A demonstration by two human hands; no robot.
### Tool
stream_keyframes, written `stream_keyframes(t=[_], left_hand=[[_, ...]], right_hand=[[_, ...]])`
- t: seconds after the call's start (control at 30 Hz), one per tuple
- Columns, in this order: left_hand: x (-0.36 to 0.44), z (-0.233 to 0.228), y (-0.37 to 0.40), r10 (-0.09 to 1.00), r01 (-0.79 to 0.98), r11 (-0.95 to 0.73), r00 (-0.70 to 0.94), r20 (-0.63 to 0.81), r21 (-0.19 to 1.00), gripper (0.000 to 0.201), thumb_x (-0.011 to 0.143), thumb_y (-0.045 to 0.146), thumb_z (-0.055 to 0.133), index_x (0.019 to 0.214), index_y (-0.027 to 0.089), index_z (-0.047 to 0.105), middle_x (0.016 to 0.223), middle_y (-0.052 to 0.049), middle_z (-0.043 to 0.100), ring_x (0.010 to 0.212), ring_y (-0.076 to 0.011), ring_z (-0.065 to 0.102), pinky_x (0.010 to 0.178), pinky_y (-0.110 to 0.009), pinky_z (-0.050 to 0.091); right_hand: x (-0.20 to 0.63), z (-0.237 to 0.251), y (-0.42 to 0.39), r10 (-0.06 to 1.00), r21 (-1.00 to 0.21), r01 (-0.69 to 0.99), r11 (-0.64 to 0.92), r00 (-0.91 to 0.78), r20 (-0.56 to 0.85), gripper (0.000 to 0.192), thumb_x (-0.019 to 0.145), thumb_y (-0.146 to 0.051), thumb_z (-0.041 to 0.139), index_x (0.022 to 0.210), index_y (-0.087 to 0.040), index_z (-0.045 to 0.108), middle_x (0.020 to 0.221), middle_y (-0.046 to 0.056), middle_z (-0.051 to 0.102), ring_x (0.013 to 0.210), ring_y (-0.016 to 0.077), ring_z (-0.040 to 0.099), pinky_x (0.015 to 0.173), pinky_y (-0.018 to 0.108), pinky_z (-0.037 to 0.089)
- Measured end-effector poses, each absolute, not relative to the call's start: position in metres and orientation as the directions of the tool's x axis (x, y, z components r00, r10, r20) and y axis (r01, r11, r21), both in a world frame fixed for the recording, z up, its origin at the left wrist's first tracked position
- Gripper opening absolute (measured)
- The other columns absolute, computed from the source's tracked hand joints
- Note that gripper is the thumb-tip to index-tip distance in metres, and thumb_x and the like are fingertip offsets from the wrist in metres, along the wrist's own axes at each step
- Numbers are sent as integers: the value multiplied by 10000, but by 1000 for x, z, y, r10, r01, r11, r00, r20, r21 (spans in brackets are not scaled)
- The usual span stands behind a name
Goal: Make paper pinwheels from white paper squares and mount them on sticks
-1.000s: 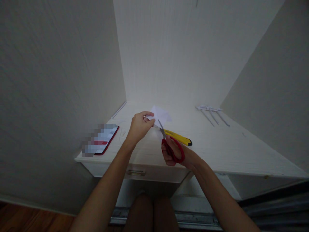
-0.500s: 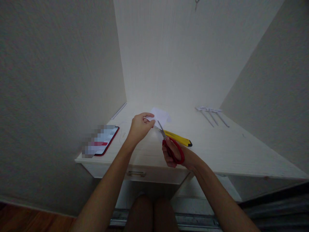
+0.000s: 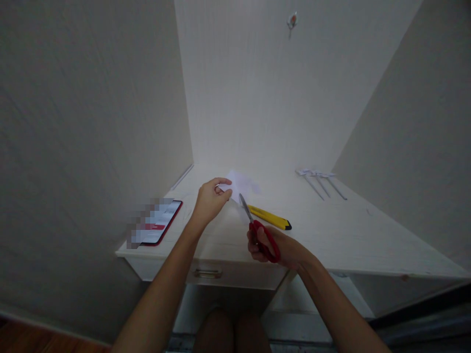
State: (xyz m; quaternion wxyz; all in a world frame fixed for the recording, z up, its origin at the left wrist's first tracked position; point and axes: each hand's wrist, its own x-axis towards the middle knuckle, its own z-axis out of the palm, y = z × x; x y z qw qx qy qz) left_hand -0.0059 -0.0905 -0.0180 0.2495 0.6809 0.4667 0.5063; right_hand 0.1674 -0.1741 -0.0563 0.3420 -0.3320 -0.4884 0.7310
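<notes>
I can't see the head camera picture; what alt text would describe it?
A person's left hand pinches a small white paper above a white desk, while the right hand holds red scissors with blades pointing at the paper. A yellow knife lies just behind the scissors, a phone near the left edge, and thin white sticks at the back right.

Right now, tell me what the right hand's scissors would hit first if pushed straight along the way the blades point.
Probably the white paper pinched in the left hand: the scissors in the right hand aim up-left at its lower edge, tip close, though depth is unclear.
</notes>
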Motion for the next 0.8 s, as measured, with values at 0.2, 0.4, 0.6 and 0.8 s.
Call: stream_keyframes(t=[0.2,0.4,0.6,0.8], left_hand=[[-18,-6,-92,857,461,-478,60,511,748,247,641,163,517,858,135,632,490,59,402,458,-76,358,465,-192,283],[-15,3,-105,787,522,-615,360,501,591,226,654,115,473,795,161,643,659,14,558,544,-90,406,546,-217,330],[-5,3,-111,685,429,-725,532,497,539,237,677,87,457,809,174,633,801,-4,608,653,-105,465,609,-224,348],[-6,6,-114,684,373,-717,539,491,589,263,705,85,453,881,176,625,886,-26,606,741,-115,500,628,-226,362]], right_hand=[[174,-48,-190,933,-984,-119,-136,-350,-87,405,666,-518,624,662,-173,412,564,-57,392,423,23,290,395,191,191],[171,-32,-173,978,-982,24,189,88,191,377,630,-447,674,666,-187,403,568,-36,486,397,43,348,375,211,224],[159,-28,-158,970,-970,94,223,78,231,364,583,-400,703,666,-184,422,531,-65,395,448,60,357,413,215,292],[158,-31,-161,979,-982,-64,177,118,169,382,563,-367,707,726,-190,411,586,-77,378,458,49,364,408,196,309]])
